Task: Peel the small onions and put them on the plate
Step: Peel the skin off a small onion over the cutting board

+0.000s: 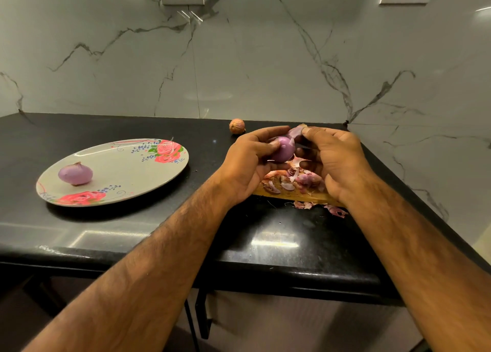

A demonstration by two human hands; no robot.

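Onions partly peeled: one of the three in view had reached the plate.
One peeled onion (75,174) lay on the plate (127,165). The left hand (247,163) gripped a second onion (283,149) above the counter (159,232), and the right hand (334,160) pinched its loose skin (295,131). An unpeeled onion (236,126) waited behind. No legible writing appeared.

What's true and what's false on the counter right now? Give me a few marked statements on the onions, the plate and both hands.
1. One peeled onion lies on the plate. True.
2. The left hand is idle. False: it holds the half-peeled onion while the right hand pinches its skin strip.
3. An unpeeled onion sits on the counter behind the hands. True.
4. The peelings are piled on the plate. False: they lie on the wooden board and the counter before it.
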